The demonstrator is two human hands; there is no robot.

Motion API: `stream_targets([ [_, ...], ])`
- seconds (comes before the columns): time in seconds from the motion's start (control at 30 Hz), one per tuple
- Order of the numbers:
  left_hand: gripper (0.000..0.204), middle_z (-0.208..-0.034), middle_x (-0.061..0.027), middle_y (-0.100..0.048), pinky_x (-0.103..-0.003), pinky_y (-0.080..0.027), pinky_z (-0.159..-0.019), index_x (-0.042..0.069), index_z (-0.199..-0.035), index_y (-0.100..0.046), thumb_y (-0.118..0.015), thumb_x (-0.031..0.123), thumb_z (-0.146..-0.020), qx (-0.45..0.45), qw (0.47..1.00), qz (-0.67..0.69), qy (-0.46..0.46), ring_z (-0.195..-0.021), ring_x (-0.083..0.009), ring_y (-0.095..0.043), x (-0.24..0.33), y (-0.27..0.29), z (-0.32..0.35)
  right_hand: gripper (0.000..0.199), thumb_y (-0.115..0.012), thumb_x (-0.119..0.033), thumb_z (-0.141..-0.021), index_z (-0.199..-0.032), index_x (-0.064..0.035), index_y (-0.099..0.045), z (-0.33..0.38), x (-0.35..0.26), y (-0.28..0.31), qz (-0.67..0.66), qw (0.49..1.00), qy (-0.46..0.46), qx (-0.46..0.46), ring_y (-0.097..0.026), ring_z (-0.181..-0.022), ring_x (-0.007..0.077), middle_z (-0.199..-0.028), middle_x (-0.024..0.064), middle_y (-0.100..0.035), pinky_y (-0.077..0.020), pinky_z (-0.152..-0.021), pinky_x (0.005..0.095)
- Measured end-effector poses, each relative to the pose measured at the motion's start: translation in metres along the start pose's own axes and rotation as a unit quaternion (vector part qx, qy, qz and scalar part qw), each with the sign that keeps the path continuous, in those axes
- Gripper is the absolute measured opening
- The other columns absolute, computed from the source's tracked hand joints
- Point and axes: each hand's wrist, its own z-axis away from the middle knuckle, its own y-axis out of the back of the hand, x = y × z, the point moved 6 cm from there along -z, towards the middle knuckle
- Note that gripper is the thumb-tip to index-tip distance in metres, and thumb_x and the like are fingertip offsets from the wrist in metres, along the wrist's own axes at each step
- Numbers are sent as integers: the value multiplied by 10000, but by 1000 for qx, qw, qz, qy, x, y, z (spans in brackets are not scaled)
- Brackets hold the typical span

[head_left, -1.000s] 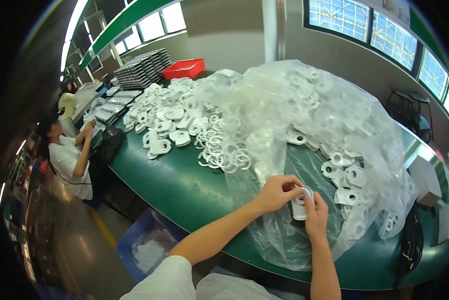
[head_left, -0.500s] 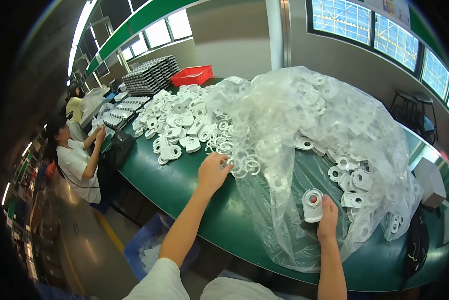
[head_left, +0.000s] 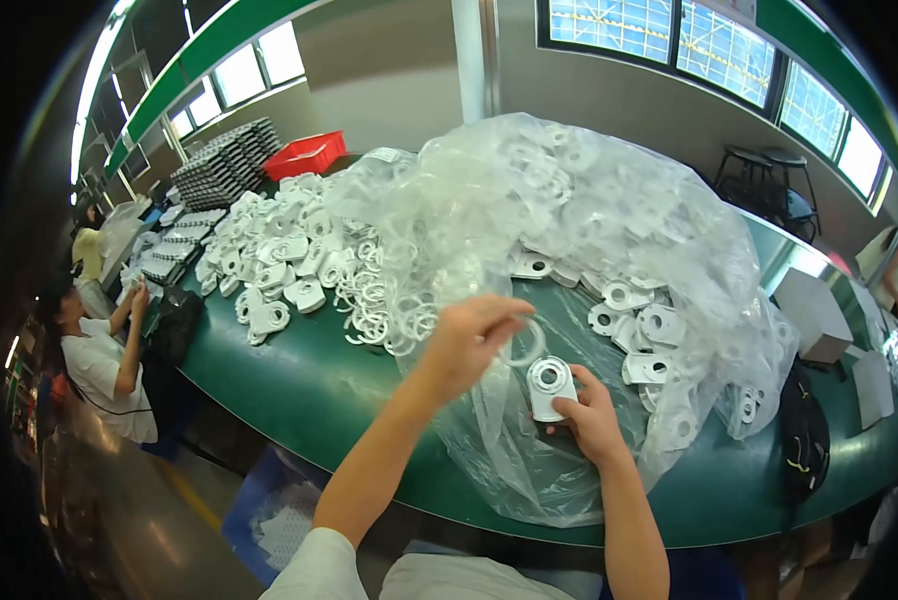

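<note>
My left hand (head_left: pixel 472 340) pinches a thin white plastic ring (head_left: pixel 529 342) and holds it just above and left of a white plastic housing part (head_left: pixel 549 386). My right hand (head_left: pixel 591 418) grips that housing from below, its round opening facing up. Both hands hover over a clear plastic sheet (head_left: pixel 529 470) spread on the green table (head_left: pixel 299 390). A loose pile of white rings (head_left: pixel 379 315) lies to the left of my hands. More white housing parts (head_left: pixel 644 330) lie to the right under and on the clear plastic.
A big heap of clear plastic bag (head_left: pixel 569 190) covers the table's middle. White parts (head_left: pixel 269 250) spread at the far left, with stacked grey trays (head_left: pixel 224 165) and a red crate (head_left: pixel 309 155) behind. A seated person (head_left: pixel 99 350) works at the left. White boxes (head_left: pixel 814 315) stand at right.
My left hand reached out to the ring pile at the left, then came back holding a white ring next to the housing in my right hand.
</note>
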Motion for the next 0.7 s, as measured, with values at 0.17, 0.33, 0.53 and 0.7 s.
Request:
stream_targets([
  [0.17, 157, -782, -87, -625, -279, -465, -580, 30, -923, -669, -663, 14, -767, -91, 995, 9, -44, -670, -212, -602, -17, -55, 12, 497, -511, 37, -766, -1246, 25, -381, 1, 0, 0, -11, 1000, -8, -8, -673, -774, 254, -932, 164, -633, -511, -540, 280],
  [0.33, 139, -812, -78, -595, -306, -484, -596, 15, -902, -662, -662, 15, -764, -98, 994, -12, -35, -682, -225, -606, -22, -66, 24, 494, -500, 44, -767, -1246, 29, -381, 1, -1, 1, -9, 1000, -3, -3, -671, -751, 238, -929, 157, -635, -516, -536, 281],
  [0.53, 145, -822, -75, -586, -317, -494, -599, 24, -909, -652, -665, 27, -764, -95, 991, -64, -64, -699, -237, -612, -22, -68, 27, 461, -520, 23, -802, -1244, 21, -389, 0, 2, 1, -10, 1000, 3, -5, -672, -746, 220, -916, 148, -642, -501, -516, 259],
  [0.7, 170, -828, -74, -591, -308, -491, -590, 35, -925, -655, -678, 42, -757, -79, 987, -102, -99, -686, -227, -610, -17, -66, 27, 396, -538, -40, -872, -1241, 5, -403, 0, 0, -2, 29, 999, 15, -1, -674, -721, 214, -899, 134, -654, -473, -492, 244],
])
